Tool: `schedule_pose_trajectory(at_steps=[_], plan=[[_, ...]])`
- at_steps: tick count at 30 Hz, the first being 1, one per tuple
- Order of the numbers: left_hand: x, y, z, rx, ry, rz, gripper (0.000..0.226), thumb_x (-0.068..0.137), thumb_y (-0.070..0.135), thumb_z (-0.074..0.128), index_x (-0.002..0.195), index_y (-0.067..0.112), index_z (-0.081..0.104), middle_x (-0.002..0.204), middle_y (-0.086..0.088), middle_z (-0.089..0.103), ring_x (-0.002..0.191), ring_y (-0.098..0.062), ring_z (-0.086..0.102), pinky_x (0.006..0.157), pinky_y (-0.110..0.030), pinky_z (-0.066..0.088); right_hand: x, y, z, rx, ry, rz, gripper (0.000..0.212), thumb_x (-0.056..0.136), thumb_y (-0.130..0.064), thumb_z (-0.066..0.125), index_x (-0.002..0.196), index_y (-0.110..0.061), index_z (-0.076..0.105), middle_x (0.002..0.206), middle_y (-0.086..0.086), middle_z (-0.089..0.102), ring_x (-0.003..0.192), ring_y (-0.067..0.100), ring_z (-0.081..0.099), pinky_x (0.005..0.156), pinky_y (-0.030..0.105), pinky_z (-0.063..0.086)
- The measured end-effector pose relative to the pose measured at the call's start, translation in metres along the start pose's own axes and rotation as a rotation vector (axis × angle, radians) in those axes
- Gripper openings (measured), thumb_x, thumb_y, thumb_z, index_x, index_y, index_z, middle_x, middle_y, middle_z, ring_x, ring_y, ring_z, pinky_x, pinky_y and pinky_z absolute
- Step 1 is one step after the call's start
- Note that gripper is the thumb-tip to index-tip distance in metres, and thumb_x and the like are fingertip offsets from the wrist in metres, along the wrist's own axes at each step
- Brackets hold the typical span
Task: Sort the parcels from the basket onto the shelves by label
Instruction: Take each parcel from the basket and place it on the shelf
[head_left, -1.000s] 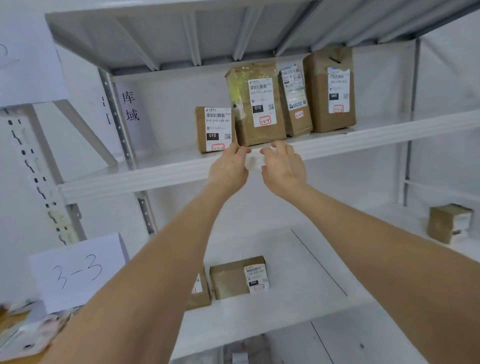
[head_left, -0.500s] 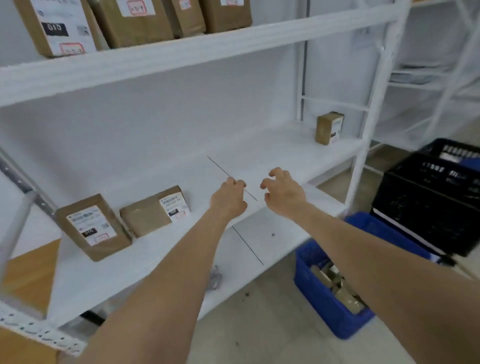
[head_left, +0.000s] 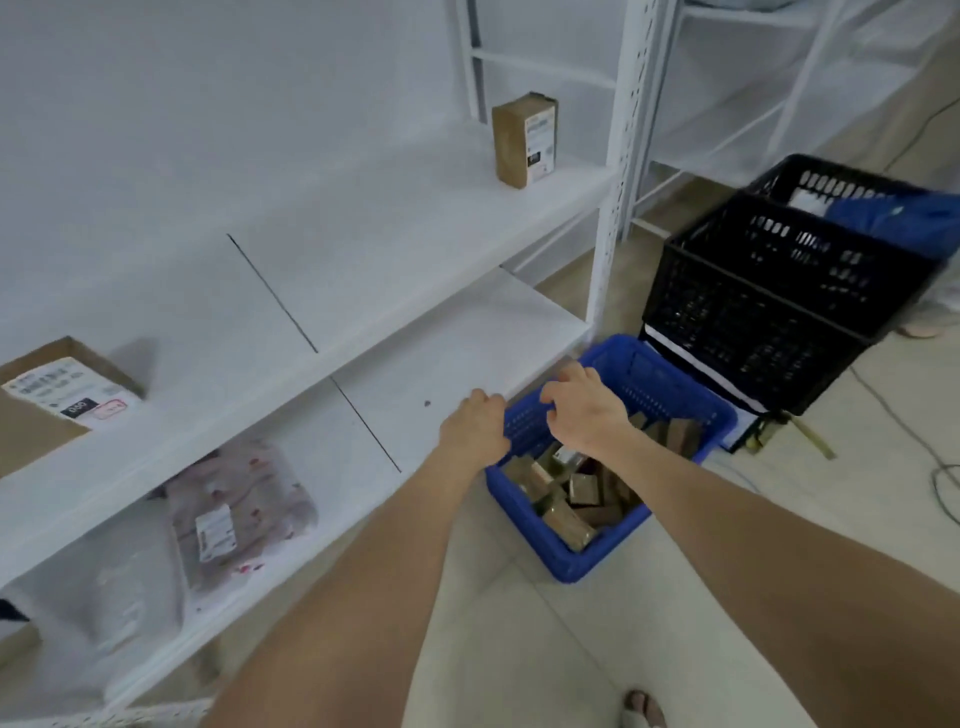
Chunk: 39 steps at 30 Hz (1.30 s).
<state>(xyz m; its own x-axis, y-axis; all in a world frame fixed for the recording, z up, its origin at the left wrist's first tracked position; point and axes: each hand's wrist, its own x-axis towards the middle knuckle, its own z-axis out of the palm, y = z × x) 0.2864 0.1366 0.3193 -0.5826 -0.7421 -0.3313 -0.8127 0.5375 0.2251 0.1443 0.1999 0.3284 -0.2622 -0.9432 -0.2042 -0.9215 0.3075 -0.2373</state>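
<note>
Reaching both hands out over the blue basket (head_left: 597, 551) on the floor, still full of brown parcels (head_left: 569, 519); our left hand (head_left: 475, 428) and right hand (head_left: 587, 410) have loosely curled, empty grips. One labelled box (head_left: 523, 139) stands on the shelf (head_left: 363, 249).

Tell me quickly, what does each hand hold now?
Left hand: curled, holding nothing.
Right hand: loosely open over the blue basket, holding nothing.

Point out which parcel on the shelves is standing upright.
The brown box at the right end of the middle shelf stands upright; the labelled one at the left leans back.
</note>
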Motion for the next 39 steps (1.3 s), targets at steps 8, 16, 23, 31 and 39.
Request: schedule_pose_trajectory(at_steps=[8, 16, 23, 31, 39], plan=[[0.088, 0.079, 0.061, -0.040, -0.101, -0.029, 0.050, 0.088, 0.020, 0.059, 0.134, 0.007, 0.043, 0.128, -0.014, 0.042, 0.116, -0.028, 0.047, 0.092, -0.043, 0.047, 0.045, 0.134, 0.012, -0.023, -0.179, 0.074, 0.037, 0.094, -0.025, 0.056, 0.128, -0.016, 0.049, 0.134, 0.010, 0.034, 0.126, 0.030, 0.033, 0.095, 0.044, 0.047], [0.179, 0.104, 0.101, -0.098, -0.172, -0.097, 0.049, 0.088, 0.016, 0.057, 0.134, 0.009, 0.041, 0.130, -0.012, 0.041, 0.111, -0.029, 0.051, 0.090, -0.045, 0.048, 0.115, 0.196, 0.049, -0.001, -0.214, 0.054, 0.046, 0.095, -0.022, 0.052, 0.138, -0.016, 0.038, 0.138, 0.010, 0.035, 0.128, 0.029, 0.034, 0.102, 0.043, 0.041], [0.287, 0.109, 0.149, -0.186, -0.226, -0.166, 0.048, 0.088, 0.024, 0.060, 0.131, 0.010, 0.042, 0.126, -0.012, 0.042, 0.116, -0.030, 0.049, 0.091, -0.042, 0.046, 0.208, 0.248, 0.101, 0.010, -0.371, 0.073, 0.054, 0.095, -0.019, 0.053, 0.144, -0.018, 0.031, 0.140, 0.009, 0.033, 0.131, 0.029, 0.033, 0.099, 0.039, 0.045], [0.357, 0.107, 0.219, -0.322, -0.334, -0.338, 0.048, 0.092, 0.022, 0.051, 0.137, 0.012, 0.039, 0.131, -0.014, 0.043, 0.114, -0.032, 0.052, 0.089, -0.042, 0.047, 0.276, 0.293, 0.174, 0.075, -0.602, 0.094, 0.053, 0.097, -0.022, 0.051, 0.145, -0.019, 0.029, 0.144, 0.009, 0.029, 0.118, 0.031, 0.051, 0.088, 0.041, 0.049], [0.350, 0.055, 0.338, -0.322, -0.517, -0.722, 0.036, 0.094, 0.024, 0.048, 0.126, 0.010, 0.052, 0.127, -0.014, 0.051, 0.108, -0.034, 0.058, 0.088, -0.045, 0.051, 0.299, 0.284, 0.294, 0.195, -0.853, 0.046, 0.051, 0.098, -0.024, 0.048, 0.145, -0.015, 0.030, 0.140, 0.012, 0.044, 0.124, 0.029, 0.049, 0.092, 0.034, 0.042]])
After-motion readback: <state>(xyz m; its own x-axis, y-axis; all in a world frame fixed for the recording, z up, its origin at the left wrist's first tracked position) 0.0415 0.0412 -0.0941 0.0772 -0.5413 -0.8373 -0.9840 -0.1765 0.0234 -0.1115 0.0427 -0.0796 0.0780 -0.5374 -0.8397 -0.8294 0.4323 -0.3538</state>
